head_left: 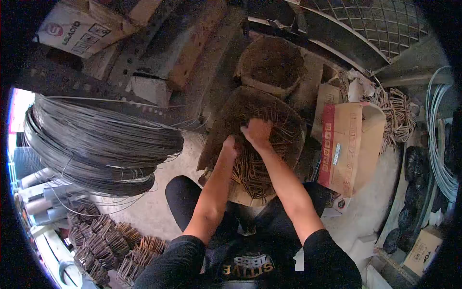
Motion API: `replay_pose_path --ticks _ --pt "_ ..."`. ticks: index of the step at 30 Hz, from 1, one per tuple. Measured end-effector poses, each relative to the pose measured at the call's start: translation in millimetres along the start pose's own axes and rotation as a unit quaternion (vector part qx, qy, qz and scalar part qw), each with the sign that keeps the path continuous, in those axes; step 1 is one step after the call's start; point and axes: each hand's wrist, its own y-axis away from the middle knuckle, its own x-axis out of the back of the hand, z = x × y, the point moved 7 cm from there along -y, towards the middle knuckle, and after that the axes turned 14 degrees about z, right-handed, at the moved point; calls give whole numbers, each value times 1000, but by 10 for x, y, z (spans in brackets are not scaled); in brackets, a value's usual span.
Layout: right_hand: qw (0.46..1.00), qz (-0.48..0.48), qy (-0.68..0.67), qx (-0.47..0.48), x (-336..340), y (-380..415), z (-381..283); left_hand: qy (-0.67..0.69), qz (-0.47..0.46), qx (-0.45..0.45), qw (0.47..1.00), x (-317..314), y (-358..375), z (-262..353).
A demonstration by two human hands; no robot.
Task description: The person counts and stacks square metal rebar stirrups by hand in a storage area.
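Rusty bent steel rods, looking like rebar stirrups (251, 174), fill a wide, worn container (211, 153) between my knees. My left hand (231, 145) is over the container's left half, fingers curled closed among the rods. Just to its right and a little farther in, my right hand (259, 132) is closed too, with the thumb side toward the left. Shadow and the backs of my hands hide what the fingers grip. The two hands are close together but apart.
A large coil of dark wire (96, 144) stands on the left, with stacked stirrups (103, 241) below it. Beyond the container is a round sack-like bin (272, 62). An open cardboard box (344, 144) stands at right, near more stirrups (399, 113) and a pale wire coil (433, 139).
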Motion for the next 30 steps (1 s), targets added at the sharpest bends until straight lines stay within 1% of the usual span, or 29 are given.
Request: replay_pose_path --ticks 1,2,4,8,10,11,13,14,15,16,17,18,19,21,22,24,25,27,28,29,30 --pt "999 -13 -30 -6 -10 36 -67 1 -1 -13 1000 -2 26 24" --pt "999 -12 -29 -5 -10 108 -132 1 -2 -24 1000 4 55 24" --pt "989 24 -146 12 30 257 -276 2 -4 -47 999 7 138 18" --pt "992 21 -122 -1 40 441 -281 29 15 -73 997 232 311 -11" --pt "985 32 -168 -1 229 493 -170 41 22 -80 996 222 618 58" --pt "985 31 -168 -3 274 507 -137 -9 46 -66 997 183 1099 102" --pt "972 82 -218 -22 414 495 -2 -62 66 -49 995 223 1324 46" --pt "968 101 -228 -6 471 484 26 12 25 -18 999 196 1425 12" --pt "968 99 -229 -5 598 520 26 87 -13 12 996 208 1504 -24" --pt "957 87 -273 -43 773 555 33 89 -11 10 996 213 1708 -18" --pt "942 73 -316 -83 977 620 25 69 -26 -41 996 201 1975 19" --pt "941 110 -313 -62 1220 741 26 49 -42 -90 994 173 2253 54" --pt "941 108 -314 -65 1364 876 53 47 -39 -89 994 190 2425 37" --pt "919 126 -363 -83 1787 1128 95 20 -49 -112 992 103 2837 80" --pt "919 130 -363 -84 2118 1267 56 17 -52 -112 992 3 3218 128" --pt "915 103 -364 -143 2764 1577 8 -127 43 -176 975 -57 4008 245" --pt "914 107 -366 -139 2999 1705 -20 -126 40 -181 975 -90 4295 264" --pt "861 102 -449 -215 3240 2006 53 -187 -5 -274 943 -226 4897 350" --pt "844 106 -471 -233 3412 2149 40 -214 -4 -293 932 -381 5492 455" --pt "826 111 -494 -247 3574 2260 34 -210 -11 -301 930 -434 5788 506" --pt "776 84 -563 -273 3640 2381 46 -251 -29 -333 909 -489 6089 538"
